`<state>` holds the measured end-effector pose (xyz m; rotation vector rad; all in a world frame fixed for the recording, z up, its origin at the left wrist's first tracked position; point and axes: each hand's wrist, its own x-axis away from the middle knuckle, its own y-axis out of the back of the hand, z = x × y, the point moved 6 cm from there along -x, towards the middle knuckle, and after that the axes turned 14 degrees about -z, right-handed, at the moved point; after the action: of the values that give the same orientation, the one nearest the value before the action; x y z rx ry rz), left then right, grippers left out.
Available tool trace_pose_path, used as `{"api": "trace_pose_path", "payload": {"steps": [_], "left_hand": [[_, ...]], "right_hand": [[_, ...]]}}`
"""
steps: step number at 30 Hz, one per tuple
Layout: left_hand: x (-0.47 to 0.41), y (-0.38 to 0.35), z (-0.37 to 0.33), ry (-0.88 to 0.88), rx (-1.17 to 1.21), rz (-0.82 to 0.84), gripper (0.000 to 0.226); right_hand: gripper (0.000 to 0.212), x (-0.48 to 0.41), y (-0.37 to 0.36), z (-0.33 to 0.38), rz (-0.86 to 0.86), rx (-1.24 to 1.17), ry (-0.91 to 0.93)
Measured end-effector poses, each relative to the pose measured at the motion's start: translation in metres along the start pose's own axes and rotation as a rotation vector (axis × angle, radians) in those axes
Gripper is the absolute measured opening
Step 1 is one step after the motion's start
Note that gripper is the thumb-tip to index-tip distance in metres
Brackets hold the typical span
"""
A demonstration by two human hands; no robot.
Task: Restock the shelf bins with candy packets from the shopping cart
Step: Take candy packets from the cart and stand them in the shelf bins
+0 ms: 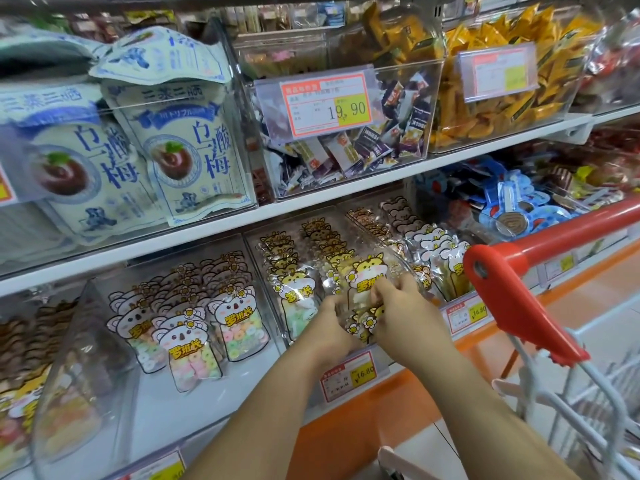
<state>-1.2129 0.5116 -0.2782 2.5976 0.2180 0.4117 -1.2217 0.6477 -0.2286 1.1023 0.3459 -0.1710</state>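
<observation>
2 hands are at the mouth of the clear plastic shelf bin (254, 239) on the lower shelf, so I'd call this the loading step: stock is going in, not coming out of the cart. The left hand (330, 327) has its fingers (329, 304) curled round the left edge of a small bundle of clear cellophane candy packets with yellow cat-face headers (365, 273). The right hand (398, 317) pinches the same bundle from the right side. Both sets of fingers are clamped on the packets, none spread free.

The bundle sits at the front of the bin, just ahead of 2 rows of matching cat-face packets. Its top packet is upright and facing out; more headers peek out low between the hands, and how many are in the bundle I can't tell.

Next, I reckon, the bundle needs squaring up, seating upright against the front row, and only then letting go, or the slick film will slump forward.

The packets look thin, glossy and crinkly, with pastel ring sweets showing through. The red-handled wire shopping cart (519, 296) stands just to the right, within easy reach for the next handful.
</observation>
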Motion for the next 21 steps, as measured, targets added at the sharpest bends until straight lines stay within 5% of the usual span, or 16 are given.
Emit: {"api": "trace_pose_path", "payload": {"steps": [6, 10, 15, 21], "left_hand": [[0.001, -0.003, -0.01, -0.047, 0.088, 0.041, 0.07], [0.001, -0.002, -0.005, 0.042, 0.057, 0.016, 0.057], [0.002, -0.001, -0.006, 0.015, 0.017, 0.009, 0.095], [0.014, -0.004, -0.02, -0.097, 0.073, 0.141, 0.106]], "right_hand": [[0.023, 0.009, 0.007, -0.007, -0.185, -0.225, 0.004], [0.031, 0.01, 0.005, -0.011, -0.24, 0.01, -0.021], [0.084, 0.011, 0.01, 0.001, -0.207, -0.053, -0.01], [0.072, -0.003, -0.003, 0.019, -0.201, -0.202, 0.216]]}}
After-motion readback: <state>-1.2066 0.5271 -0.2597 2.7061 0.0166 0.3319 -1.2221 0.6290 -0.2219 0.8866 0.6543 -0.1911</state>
